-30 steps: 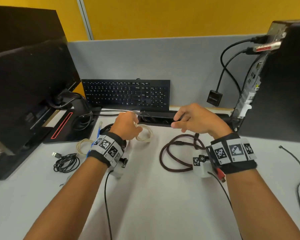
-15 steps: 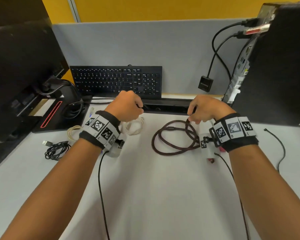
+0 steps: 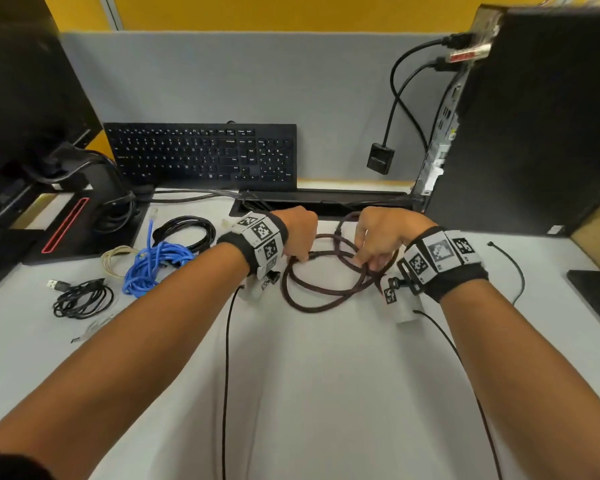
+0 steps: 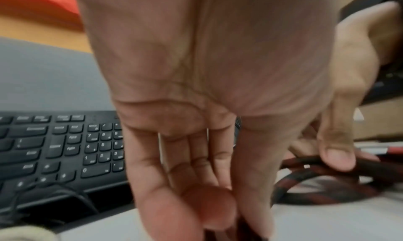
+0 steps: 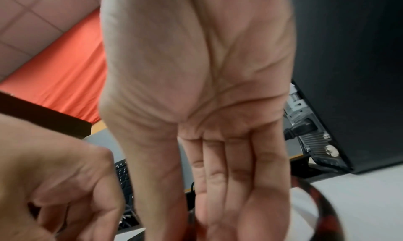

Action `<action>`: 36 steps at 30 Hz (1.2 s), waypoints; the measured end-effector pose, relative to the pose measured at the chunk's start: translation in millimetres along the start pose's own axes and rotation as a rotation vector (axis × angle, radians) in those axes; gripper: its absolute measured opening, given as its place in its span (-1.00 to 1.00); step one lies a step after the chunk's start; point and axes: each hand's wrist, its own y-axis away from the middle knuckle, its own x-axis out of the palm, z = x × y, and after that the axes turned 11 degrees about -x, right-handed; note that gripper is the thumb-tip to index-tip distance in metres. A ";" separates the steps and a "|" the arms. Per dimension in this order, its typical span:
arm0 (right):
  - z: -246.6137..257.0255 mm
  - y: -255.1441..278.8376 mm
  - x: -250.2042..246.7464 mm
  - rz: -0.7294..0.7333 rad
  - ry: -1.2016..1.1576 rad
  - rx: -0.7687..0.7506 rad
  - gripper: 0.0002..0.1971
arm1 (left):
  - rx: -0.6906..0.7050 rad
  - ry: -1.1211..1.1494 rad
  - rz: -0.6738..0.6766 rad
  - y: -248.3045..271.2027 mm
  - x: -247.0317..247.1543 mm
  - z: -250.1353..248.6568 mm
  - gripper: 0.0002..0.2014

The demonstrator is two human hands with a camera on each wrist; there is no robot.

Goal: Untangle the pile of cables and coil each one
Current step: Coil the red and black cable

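You're handling a dark red-and-black braided cable (image 3: pixel 321 306), its woven sheath matt and slightly rough. It lies on a smooth, matt pale grey desk top (image 3: pixel 326 393). The bundled blue cable (image 3: pixel 153 265) beside it has a smooth plastic jacket with a faint sheen. The black plastic keyboard (image 3: pixel 201 155) looks matt, and the grey partition panel (image 3: pixel 257 81) behind it looks like soft cloth.

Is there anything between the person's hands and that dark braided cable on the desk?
Nothing visible. Both hands are already on the dark braided cable: the left hand at its left loop, the right hand pinching its right side. The blue cable and other bundles lie apart, to the left.
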 end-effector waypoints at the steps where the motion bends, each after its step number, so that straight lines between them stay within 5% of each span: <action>1: -1.6 1.0 0.3 -0.018 -0.022 0.004 -0.79 | 0.002 0.019 0.019 -0.3 -0.4 3.1 -0.78; 9: -3.1 9.0 2.6 -0.237 -0.180 -0.043 -0.79 | 0.095 0.259 -0.186 -3.8 -4.9 25.2 -0.77; 14: 9.2 18.2 0.5 -0.381 -0.351 -0.177 -0.95 | 0.330 0.368 -0.424 -6.5 8.3 15.9 -0.37; 17: 12.6 21.3 -1.3 -0.402 -0.384 -0.223 -0.87 | 0.391 0.348 -0.502 -6.4 7.5 11.1 -0.35; 22: 8.8 25.1 -2.8 -0.286 -0.288 -0.248 -0.84 | 0.298 0.178 -0.481 -4.3 -6.4 16.7 -0.86; 26: 1.8 25.4 -6.6 -0.132 -0.020 -0.197 -0.69 | 0.298 0.355 -0.481 -5.1 -5.1 24.5 -0.80; 32: -15.3 20.7 -5.6 -0.183 0.205 -0.059 -0.60 | 0.193 0.650 -0.635 -3.5 -1.9 45.5 -0.79; 36: -31.2 25.2 -2.6 -0.294 0.185 -0.079 -0.83 | 0.051 0.811 -0.704 -5.5 4.1 65.3 -0.83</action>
